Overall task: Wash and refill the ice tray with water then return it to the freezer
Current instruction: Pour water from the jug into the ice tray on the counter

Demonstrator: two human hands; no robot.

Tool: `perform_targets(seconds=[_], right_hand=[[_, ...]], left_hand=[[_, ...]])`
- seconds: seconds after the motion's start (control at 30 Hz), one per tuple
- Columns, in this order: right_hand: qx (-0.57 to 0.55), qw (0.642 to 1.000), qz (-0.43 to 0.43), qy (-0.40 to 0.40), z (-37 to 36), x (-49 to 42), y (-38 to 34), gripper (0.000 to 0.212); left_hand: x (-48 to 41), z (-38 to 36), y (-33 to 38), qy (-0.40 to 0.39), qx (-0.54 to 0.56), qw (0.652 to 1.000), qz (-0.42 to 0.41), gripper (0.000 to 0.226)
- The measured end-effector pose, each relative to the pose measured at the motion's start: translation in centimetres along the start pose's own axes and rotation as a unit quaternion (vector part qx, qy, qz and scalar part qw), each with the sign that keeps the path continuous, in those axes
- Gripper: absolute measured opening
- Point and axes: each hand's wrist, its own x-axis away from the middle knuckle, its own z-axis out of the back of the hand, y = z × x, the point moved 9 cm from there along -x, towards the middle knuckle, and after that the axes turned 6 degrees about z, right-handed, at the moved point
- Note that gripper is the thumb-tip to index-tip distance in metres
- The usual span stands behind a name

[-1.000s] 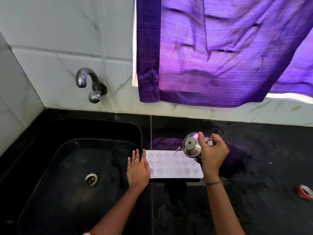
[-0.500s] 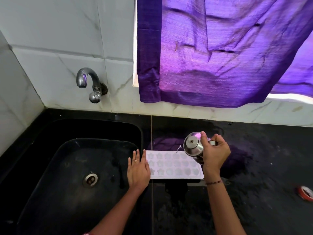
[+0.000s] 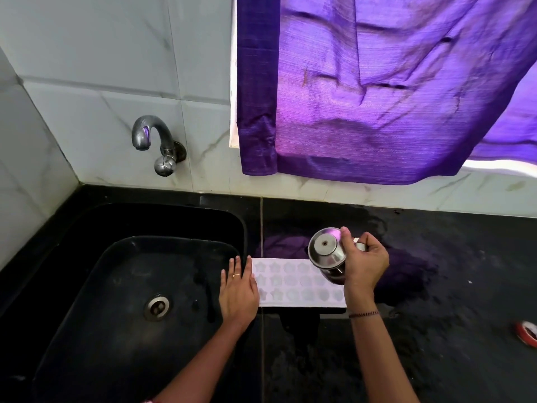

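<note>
A white ice tray (image 3: 293, 286) with star-shaped cells lies flat on the black counter (image 3: 436, 330), just right of the sink. My left hand (image 3: 239, 292) rests palm down on the tray's left end, fingers together, a ring on one finger. My right hand (image 3: 364, 263) grips the handle of a small steel pot (image 3: 327, 254), thumb pressed on its lid. The pot hangs tilted over the tray's right end and hides the cells beneath it. No stream of water can be made out.
The black sink (image 3: 87, 286) with a metal drain (image 3: 157, 307) lies to the left, under a wall tap (image 3: 154, 141). A purple curtain (image 3: 377, 97) hangs behind the counter. The counter in front of the tray looks wet. A red tape roll (image 3: 527, 337) sits far right.
The pot has shifted a little to the right along the tray and tipped slightly. My left hand has stayed on the tray's left end.
</note>
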Motion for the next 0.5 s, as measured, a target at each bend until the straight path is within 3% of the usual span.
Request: perform_targets(seconds=[0.17, 0.27, 0.4, 0.5], right_hand=[[0.009, 0.998, 0.052, -0.030, -1.2, 0.5, -1.1, 0.046], [0.013, 0.995, 0.085, -0.049, -1.9, 0.9, -1.8, 0.046], [0.024, 0.992, 0.110, -0.063, -2.4, 1.0, -2.2, 0.044], [0.031, 0.990, 0.121, -0.063, -2.5, 1.0, -2.3, 0.042]], left_hand=[[0.0, -0.3, -0.2, 0.002, -0.002, 1.000, 0.005, 0.068], [-0.1, -0.4, -0.2, -0.001, -0.005, 1.000, 0.008, 0.058], [0.0, -0.3, -0.2, 0.002, 0.000, 1.000, 0.003, 0.075], [0.0, -0.3, -0.1, 0.004, 0.003, 1.000, 0.003, 0.076]])
